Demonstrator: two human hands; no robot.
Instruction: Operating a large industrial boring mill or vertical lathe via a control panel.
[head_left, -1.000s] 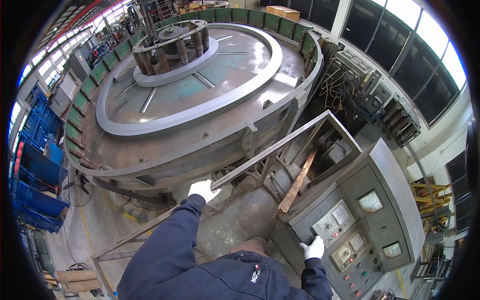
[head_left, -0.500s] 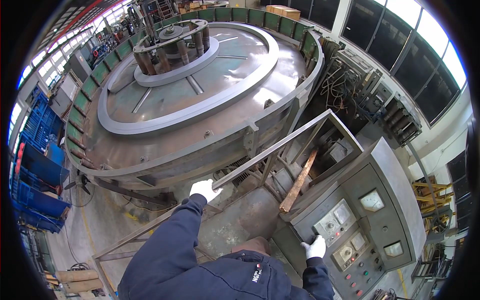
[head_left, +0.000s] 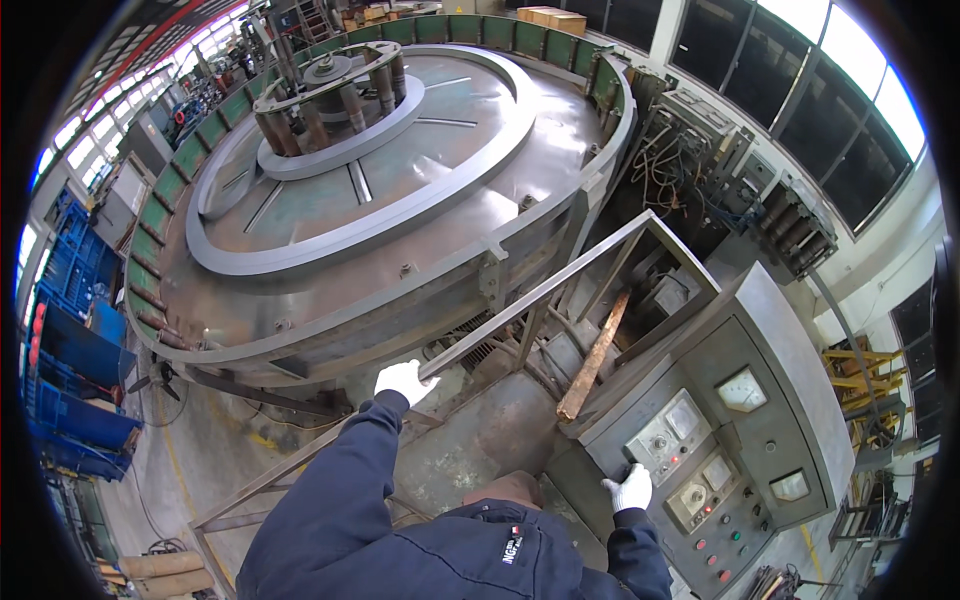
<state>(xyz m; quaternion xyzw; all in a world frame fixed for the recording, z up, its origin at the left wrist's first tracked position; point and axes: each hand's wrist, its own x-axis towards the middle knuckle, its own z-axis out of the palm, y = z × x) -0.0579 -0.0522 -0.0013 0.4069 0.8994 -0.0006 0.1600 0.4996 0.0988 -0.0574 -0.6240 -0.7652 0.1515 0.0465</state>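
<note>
My left hand (head_left: 402, 382), in a white glove, wraps round the metal guard rail (head_left: 480, 342) in front of me. My right hand (head_left: 630, 490), also gloved in white, is at the left edge of the grey control console (head_left: 640, 400), beside its knobs and buttons. Its fingers are bent, with something small and dark by the thumb and fingertip that is too small to make out. Beyond the rail lies a huge round metal turntable (head_left: 560, 110), with a pale raised ring (head_left: 350, 250) and a hub on short posts (head_left: 352, 105).
A green-lined rim wall (head_left: 485, 28) encloses the turntable. A long wooden bar (head_left: 592, 360) leans between rail and console. Cables (head_left: 655, 160) and machinery stand at the right. Blue racks (head_left: 75, 340) are at the left, and rolled brown bundles (head_left: 160, 565) lie at lower left.
The turntable's slots and hub posts have turned a little, the near side moving left. My view has shifted slightly. Both hands stay in place.
</note>
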